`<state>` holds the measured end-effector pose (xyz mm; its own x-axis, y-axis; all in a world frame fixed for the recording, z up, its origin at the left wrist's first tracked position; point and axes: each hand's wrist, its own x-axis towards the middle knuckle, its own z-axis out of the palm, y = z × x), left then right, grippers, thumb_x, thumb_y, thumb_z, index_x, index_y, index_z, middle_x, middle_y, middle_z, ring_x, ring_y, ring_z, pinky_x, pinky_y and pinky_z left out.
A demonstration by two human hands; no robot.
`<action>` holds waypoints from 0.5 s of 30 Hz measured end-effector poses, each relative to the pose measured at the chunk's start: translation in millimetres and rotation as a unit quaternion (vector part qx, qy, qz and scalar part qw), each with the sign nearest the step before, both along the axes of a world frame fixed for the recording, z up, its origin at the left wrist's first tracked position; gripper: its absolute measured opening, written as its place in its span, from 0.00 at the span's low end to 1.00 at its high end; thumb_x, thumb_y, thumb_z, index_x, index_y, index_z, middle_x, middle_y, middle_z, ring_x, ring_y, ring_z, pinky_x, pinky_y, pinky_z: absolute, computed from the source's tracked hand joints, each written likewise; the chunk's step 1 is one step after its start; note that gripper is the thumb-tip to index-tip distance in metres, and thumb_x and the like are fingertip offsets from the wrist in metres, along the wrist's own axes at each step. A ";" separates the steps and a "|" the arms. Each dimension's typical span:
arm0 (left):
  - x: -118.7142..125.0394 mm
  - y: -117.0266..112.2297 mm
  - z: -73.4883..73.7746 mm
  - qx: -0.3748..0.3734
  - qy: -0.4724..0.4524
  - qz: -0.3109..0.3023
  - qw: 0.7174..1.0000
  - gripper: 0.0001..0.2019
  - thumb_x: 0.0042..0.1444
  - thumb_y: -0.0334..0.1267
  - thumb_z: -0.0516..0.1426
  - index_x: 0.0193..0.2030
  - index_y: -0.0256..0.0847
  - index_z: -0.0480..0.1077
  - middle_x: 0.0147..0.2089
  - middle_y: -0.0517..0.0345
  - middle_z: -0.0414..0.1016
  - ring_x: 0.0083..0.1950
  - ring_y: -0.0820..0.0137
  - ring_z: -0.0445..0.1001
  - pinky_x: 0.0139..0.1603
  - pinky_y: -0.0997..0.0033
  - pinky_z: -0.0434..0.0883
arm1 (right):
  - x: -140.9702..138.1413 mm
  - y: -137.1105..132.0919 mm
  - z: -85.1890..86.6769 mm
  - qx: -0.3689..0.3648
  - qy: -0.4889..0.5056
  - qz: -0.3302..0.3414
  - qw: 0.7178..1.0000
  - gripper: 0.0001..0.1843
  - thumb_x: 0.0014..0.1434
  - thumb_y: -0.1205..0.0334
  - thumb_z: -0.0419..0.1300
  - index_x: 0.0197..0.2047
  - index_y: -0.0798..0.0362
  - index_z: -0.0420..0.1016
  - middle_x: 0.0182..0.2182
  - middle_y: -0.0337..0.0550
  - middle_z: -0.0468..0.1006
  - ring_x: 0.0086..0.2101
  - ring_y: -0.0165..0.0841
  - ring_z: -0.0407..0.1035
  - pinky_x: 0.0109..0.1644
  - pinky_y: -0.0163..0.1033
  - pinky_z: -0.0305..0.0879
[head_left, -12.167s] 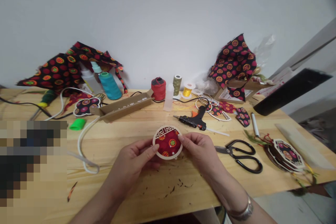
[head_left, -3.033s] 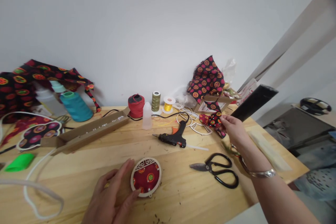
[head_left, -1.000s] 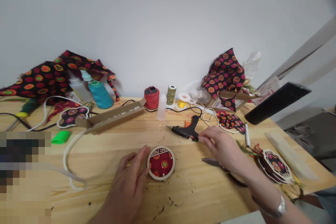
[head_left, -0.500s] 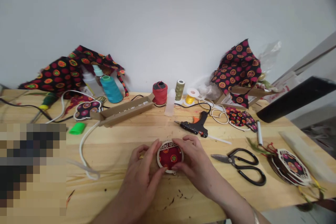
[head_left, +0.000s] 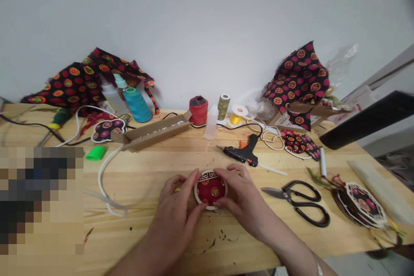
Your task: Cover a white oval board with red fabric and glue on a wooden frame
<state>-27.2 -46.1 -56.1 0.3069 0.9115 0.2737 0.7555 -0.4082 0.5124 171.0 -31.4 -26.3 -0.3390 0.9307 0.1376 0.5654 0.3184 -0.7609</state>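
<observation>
A small round pendant [head_left: 211, 192] with a pale wooden rim, dark red patterned cloth and a fretwork band at its top lies between my two hands, low over the table. My left hand [head_left: 177, 207] grips its left edge, thumb at the bottom rim and fingers along the side. On the opposite edge my right hand [head_left: 241, 194] holds it with the thumb below and the index finger near the top. A tiny loop shows at the rim's lower edge. Black-handled scissors [head_left: 296, 200] lie to the right of my right hand, and a black glue gun [head_left: 242, 153] rests beyond it.
Behind stand a teal thread cone [head_left: 138, 105], a red spool [head_left: 198, 111] and a narrow cardboard box [head_left: 158, 133]. Stacked octagonal pieces [head_left: 364, 205] and a black tube [head_left: 365, 118] are at the right. A white cord [head_left: 102, 177] and green cap [head_left: 95, 153] lie left.
The view has shifted slightly, so the background items sit a little differently in the picture. Both hands keep nearly the same hold on the round pendant.
</observation>
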 end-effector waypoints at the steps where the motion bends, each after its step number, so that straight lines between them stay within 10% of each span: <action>1: -0.1 -0.3 -0.2 0.000 0.001 0.000 1.000 0.29 0.59 0.35 0.53 0.65 0.43 0.48 0.55 0.48 0.71 0.55 0.55 0.61 0.52 0.48 0.67 | -0.1 0.1 0.5 0.000 0.000 0.000 1.000 0.31 0.50 0.71 0.65 0.56 0.44 0.64 0.48 0.41 0.71 0.52 0.39 0.55 0.57 0.46 0.58; 15: 1.6 -0.2 -1.9 0.001 0.008 0.010 1.000 0.29 0.58 0.35 0.53 0.65 0.43 0.49 0.54 0.48 0.72 0.55 0.55 0.62 0.53 0.49 0.65 | 2.3 -0.3 -3.1 -0.002 -0.008 0.013 1.000 0.30 0.52 0.67 0.65 0.57 0.45 0.63 0.48 0.43 0.71 0.52 0.41 0.57 0.57 0.49 0.58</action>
